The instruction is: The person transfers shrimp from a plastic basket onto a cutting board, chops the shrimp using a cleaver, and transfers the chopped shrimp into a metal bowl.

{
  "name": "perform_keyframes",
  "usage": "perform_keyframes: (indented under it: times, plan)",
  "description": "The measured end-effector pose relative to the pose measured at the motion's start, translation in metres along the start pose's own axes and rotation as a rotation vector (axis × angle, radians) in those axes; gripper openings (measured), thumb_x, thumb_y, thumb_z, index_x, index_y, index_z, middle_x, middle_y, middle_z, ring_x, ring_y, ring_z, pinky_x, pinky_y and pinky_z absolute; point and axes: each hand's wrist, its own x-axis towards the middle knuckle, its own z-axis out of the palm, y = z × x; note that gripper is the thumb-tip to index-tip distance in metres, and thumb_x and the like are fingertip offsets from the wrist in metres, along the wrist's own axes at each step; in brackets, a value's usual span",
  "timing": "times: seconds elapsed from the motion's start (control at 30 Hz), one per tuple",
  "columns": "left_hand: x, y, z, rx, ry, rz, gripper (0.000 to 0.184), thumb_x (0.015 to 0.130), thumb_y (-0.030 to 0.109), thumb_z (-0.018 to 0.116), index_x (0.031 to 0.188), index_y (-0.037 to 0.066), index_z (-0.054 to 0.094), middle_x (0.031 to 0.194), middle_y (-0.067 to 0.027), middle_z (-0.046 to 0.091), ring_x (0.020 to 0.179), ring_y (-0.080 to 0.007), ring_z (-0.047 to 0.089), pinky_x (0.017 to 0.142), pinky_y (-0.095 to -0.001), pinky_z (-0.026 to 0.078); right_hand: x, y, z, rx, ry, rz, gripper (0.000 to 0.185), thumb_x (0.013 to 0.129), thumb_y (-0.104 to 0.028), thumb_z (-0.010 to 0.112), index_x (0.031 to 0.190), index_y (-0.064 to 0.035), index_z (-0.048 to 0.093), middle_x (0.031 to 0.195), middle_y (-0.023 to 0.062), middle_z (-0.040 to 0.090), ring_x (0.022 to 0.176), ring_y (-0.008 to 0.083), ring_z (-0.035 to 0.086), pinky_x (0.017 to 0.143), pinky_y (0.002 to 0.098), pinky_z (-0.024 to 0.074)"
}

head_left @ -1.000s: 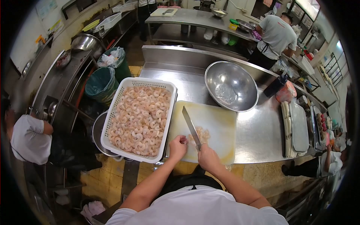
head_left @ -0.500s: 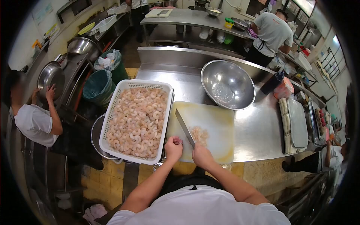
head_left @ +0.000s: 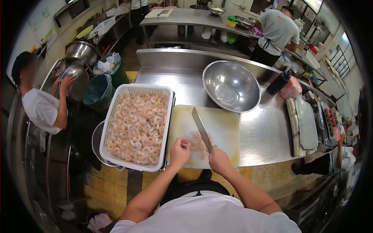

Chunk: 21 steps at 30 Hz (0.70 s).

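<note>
Currently the right hand (head_left: pixel 220 160) grips a knife (head_left: pixel 202 129), its blade slanting far and slightly left across the small shrimp pile (head_left: pixel 198 145) on the board (head_left: pixel 229 151). The left hand (head_left: pixel 180 153) is at the board's near left, fingers curled in (whether they pinch anything, I cannot tell). Left of the board sits a white basket (head_left: pixel 169 116) full of shrimp (head_left: pixel 136 126); a steel bowl (head_left: pixel 232 86) rests on the surface (head_left: pixel 268 136), just beyond the board's far right.
</note>
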Motion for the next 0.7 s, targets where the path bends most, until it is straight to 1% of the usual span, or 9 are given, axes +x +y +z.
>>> perform_keyframes:
  times: [0.07,0.13,0.23,0.3,0.4,0.47,0.53,0.6,0.7]
  plan:
    - [-0.001,-0.002,0.000,-0.006,-0.030,-0.011,0.036,0.085,0.007,0.079,0.118,-0.001,0.066,0.102,-0.0149,0.075,0.081,-0.0264,0.072,0.075,-0.0389,0.058,0.007,0.014,0.017,0.004,0.004,0.006,0.019,0.097,-0.011,0.055,0.099,0.0070,0.054,0.087,0.0377,0.067,0.086,0.0581,0.065,0.081,0.0641,0.0519]
    - [0.000,-0.005,0.002,0.111,-0.122,-0.006,0.038,0.085,0.014,0.082,0.116,0.000,0.066,0.102,-0.0163,0.074,0.085,-0.0296,0.073,0.078,-0.0414,0.058,0.032,0.013,0.019,0.006,0.020,-0.010,0.019,0.097,-0.011,0.054,0.098,0.0076,0.054,0.086,0.0384,0.066,0.085,0.0585,0.065,0.081,0.0644,0.0515]
    - [-0.015,0.002,0.008,0.301,-0.324,0.029,0.042,0.085,0.027,0.084,0.113,0.001,0.066,0.102,-0.0183,0.074,0.091,-0.0350,0.073,0.083,-0.0458,0.058,0.036,0.011,-0.004,0.007,0.004,-0.001,0.019,0.097,-0.011,0.055,0.098,0.0079,0.053,0.085,0.0385,0.066,0.085,0.0582,0.065,0.081,0.0642,0.0516]
    - [-0.027,0.017,0.012,0.435,-0.446,0.067,0.045,0.086,0.038,0.082,0.109,0.002,0.067,0.105,-0.0208,0.073,0.100,-0.0397,0.072,0.088,-0.0498,0.056,0.012,0.010,-0.022,-0.021,-0.006,0.031,0.019,0.097,-0.012,0.055,0.100,0.0069,0.054,0.088,0.0377,0.068,0.087,0.0577,0.066,0.082,0.0638,0.0523]
    - [-0.027,0.005,0.027,0.571,-0.377,0.157,0.035,0.090,0.034,0.079,0.106,0.004,0.069,0.101,-0.0187,0.074,0.098,-0.0382,0.073,0.086,-0.0498,0.057,0.003,0.032,0.000,-0.040,-0.003,0.024,0.019,0.097,-0.012,0.055,0.102,0.0061,0.054,0.089,0.0367,0.068,0.087,0.0575,0.066,0.081,0.0635,0.0526]
    - [-0.016,-0.005,0.033,0.507,-0.293,0.136,0.030,0.092,0.032,0.077,0.104,0.005,0.071,0.096,-0.0169,0.075,0.096,-0.0378,0.073,0.084,-0.0499,0.056,0.010,0.039,0.005,-0.056,0.014,0.012,0.019,0.097,-0.012,0.055,0.102,0.0059,0.054,0.089,0.0361,0.068,0.087,0.0574,0.066,0.081,0.0634,0.0525]
    - [-0.009,-0.006,0.028,0.438,-0.222,0.123,0.024,0.093,0.029,0.075,0.102,0.007,0.073,0.093,-0.0153,0.075,0.093,-0.0373,0.073,0.082,-0.0500,0.056,0.026,0.029,0.001,-0.077,0.022,0.005,0.019,0.097,-0.012,0.055,0.103,0.0057,0.054,0.089,0.0356,0.069,0.086,0.0572,0.066,0.082,0.0634,0.0524]
    - [0.001,-0.006,0.021,0.359,-0.168,0.136,0.019,0.094,0.027,0.074,0.100,0.009,0.074,0.090,-0.0139,0.075,0.090,-0.0370,0.073,0.080,-0.0501,0.056,0.012,0.012,-0.015,-0.037,0.031,0.005,0.018,0.097,-0.011,0.056,0.101,0.0065,0.053,0.087,0.0366,0.068,0.086,0.0567,0.066,0.080,0.0637,0.0521]
    - [0.004,0.005,0.009,0.271,-0.083,0.068,0.018,0.094,0.023,0.075,0.102,0.007,0.075,0.091,-0.0138,0.075,0.086,-0.0349,0.073,0.077,-0.0477,0.056,-0.001,0.009,-0.006,-0.045,-0.020,0.014,0.018,0.096,-0.010,0.056,0.101,0.0068,0.054,0.088,0.0366,0.068,0.087,0.0561,0.067,0.081,0.0636,0.0523]
